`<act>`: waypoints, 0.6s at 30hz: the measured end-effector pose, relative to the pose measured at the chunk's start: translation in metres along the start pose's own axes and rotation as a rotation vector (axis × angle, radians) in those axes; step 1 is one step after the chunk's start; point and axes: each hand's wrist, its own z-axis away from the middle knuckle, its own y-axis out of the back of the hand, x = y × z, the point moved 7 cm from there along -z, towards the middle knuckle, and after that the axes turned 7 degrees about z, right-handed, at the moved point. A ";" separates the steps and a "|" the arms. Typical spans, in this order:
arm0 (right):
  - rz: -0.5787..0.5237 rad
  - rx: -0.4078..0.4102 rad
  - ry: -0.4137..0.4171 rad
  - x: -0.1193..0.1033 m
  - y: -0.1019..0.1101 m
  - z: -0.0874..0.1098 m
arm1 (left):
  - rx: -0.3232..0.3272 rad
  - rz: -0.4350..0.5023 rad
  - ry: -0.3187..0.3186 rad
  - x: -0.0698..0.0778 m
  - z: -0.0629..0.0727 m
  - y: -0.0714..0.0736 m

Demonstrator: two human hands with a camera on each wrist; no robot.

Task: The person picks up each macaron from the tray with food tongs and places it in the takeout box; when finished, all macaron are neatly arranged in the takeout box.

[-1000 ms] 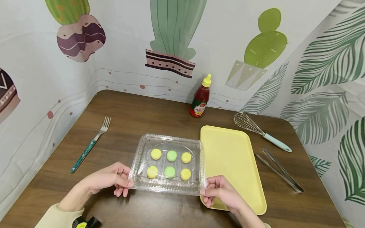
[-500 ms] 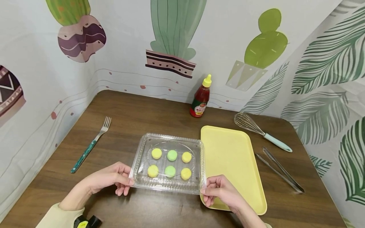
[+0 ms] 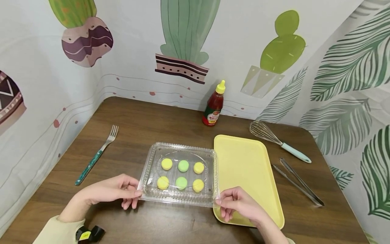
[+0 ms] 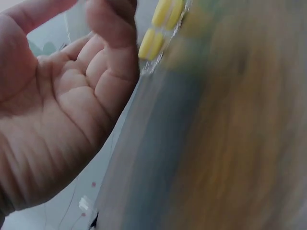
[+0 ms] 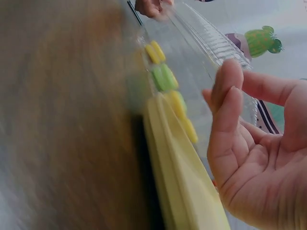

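In the head view a clear plastic container [image 3: 182, 156] lies at mid-table, its see-through lid over several yellow and green macarons [image 3: 183, 165]. My left hand [image 3: 106, 192] pinches the container's near left corner between thumb and fingers. At the near right corner, my right hand [image 3: 239, 203] pinches the rim in the same way, above the edge of a yellow tray [image 3: 243, 162]. Two yellow macarons [image 4: 168, 12] show past the fingers in the left wrist view. From the right wrist, the raised lid [image 5: 206, 33] stands above the row of macarons [image 5: 164, 77].
A fork [image 3: 96, 156] lies at the left. Behind the container stands a ketchup bottle [image 3: 213, 106]. To the right of the tray are a whisk [image 3: 281, 144] and metal tongs [image 3: 300, 183]. A printed cloth [image 3: 134, 40] hangs behind the table [image 3: 146, 118].
The left forearm and sleeve have shifted slightly to the left, and the right hand has moved slightly up. Container, macarons and tray look unchanged.
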 end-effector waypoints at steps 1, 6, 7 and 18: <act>0.008 0.002 -0.007 0.000 0.002 0.001 | 0.006 -0.022 -0.002 0.001 0.001 0.003; 0.047 0.027 -0.032 -0.002 0.013 0.005 | 0.147 -0.110 0.014 0.002 0.006 0.023; 0.055 0.033 -0.033 -0.002 0.016 0.006 | 0.187 -0.125 0.018 0.002 0.007 0.028; 0.260 0.125 -0.065 -0.009 0.050 0.006 | 0.694 -0.356 0.048 0.020 0.012 0.068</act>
